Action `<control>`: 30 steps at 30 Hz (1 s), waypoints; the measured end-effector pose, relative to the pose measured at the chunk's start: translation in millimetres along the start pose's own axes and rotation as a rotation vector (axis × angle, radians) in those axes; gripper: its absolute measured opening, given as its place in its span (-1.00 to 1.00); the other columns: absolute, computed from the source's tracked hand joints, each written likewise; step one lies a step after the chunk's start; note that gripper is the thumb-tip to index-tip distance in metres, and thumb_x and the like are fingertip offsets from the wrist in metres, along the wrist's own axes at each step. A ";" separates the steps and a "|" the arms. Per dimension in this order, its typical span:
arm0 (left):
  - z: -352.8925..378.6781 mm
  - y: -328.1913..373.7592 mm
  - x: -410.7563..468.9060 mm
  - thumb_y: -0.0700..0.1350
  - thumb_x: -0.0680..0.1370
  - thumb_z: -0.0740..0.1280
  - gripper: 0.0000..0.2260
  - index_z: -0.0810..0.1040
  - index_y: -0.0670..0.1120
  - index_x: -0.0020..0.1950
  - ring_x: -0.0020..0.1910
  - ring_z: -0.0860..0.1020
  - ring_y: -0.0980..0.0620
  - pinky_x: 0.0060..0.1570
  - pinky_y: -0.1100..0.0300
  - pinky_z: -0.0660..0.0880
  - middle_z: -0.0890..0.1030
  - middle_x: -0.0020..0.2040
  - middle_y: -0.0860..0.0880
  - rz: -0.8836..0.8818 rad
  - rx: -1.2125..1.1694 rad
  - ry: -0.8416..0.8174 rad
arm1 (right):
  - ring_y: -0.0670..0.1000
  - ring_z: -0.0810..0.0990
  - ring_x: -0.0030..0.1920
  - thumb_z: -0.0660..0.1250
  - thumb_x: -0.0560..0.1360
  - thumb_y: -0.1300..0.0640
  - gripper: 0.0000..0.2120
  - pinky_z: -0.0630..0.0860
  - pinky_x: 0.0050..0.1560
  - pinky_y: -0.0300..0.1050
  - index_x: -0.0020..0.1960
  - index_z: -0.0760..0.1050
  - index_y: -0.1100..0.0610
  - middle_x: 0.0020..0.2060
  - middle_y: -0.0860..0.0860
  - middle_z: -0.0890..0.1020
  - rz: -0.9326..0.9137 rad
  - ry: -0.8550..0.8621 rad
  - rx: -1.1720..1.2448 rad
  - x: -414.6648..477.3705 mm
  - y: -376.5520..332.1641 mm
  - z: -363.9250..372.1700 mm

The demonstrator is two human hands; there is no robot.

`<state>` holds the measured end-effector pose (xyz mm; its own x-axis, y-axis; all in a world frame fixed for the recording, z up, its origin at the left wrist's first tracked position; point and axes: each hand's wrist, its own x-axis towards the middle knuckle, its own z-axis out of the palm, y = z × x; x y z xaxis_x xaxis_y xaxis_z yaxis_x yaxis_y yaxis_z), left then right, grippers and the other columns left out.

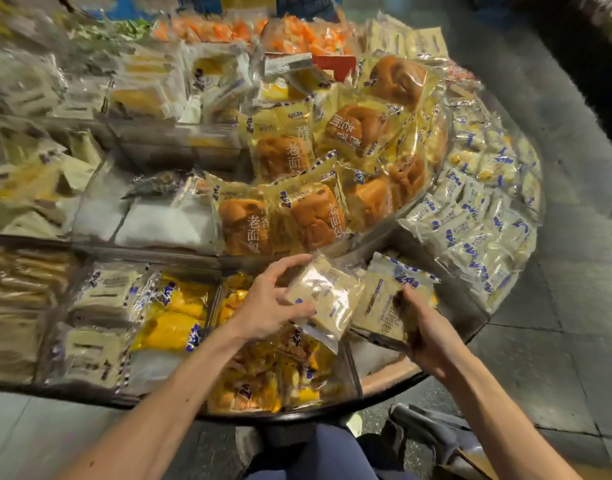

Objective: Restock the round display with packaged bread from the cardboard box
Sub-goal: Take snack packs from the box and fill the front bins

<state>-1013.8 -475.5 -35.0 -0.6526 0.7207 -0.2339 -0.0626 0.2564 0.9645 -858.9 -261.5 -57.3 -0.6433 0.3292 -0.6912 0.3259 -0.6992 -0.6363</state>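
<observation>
A person seen from their own viewpoint: two forearms, bare from the frame edge down to the left hand (pixel 273 303) and right hand (pixel 426 327). Below them are dark navy trousers (pixel 318 452) (smooth, close-fitting fabric, partly in shadow).

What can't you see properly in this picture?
All in the head view:
- Far-left packets: motion blur, print unreadable.
- Blue-printed packet: right hand covers its lower part.
- Bin beneath the clear packet in the left hand: hidden by it.
- Cardboard box: only perhaps a brown corner, cut by the bottom edge.
</observation>
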 end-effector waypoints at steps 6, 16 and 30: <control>-37.0 -22.8 -38.4 -0.30 0.32 0.59 -0.09 0.21 -0.03 0.56 0.19 0.62 0.05 0.18 -0.01 0.58 0.61 0.24 -0.07 -0.270 -0.057 -0.055 | 0.06 0.74 -0.20 0.17 0.65 -0.05 -0.69 0.64 -0.15 0.21 0.10 0.61 0.10 -0.12 0.08 0.74 0.035 -0.045 -0.029 -6.6 25.3 45.9; -96.6 -54.4 -108.9 -0.11 0.60 0.36 -0.77 0.54 -0.08 0.25 0.11 0.65 0.09 0.07 0.14 0.61 0.68 0.14 0.01 -0.388 -0.237 0.134 | 0.07 0.73 -0.13 0.26 0.53 -0.13 -0.65 0.61 0.03 0.23 0.03 0.68 0.08 -0.07 0.10 0.73 0.120 -0.178 -0.248 -15.6 85.1 159.3; -348.6 -74.0 -129.7 -0.10 0.45 0.53 -0.74 0.58 0.17 0.02 0.07 0.53 0.10 0.09 0.16 0.41 0.61 0.11 0.10 -0.471 0.990 -0.140 | 0.08 0.71 -0.22 0.29 0.52 -0.11 -0.60 0.59 0.05 0.27 0.16 0.57 0.18 -0.18 0.08 0.72 0.073 -0.200 -0.251 -18.0 127.0 243.1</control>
<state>-1187.8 -812.5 -33.3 -0.6273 0.4660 -0.6240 0.3906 0.8814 0.2656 -974.4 -510.4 -42.4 -0.7271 0.1359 -0.6729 0.5203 -0.5303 -0.6693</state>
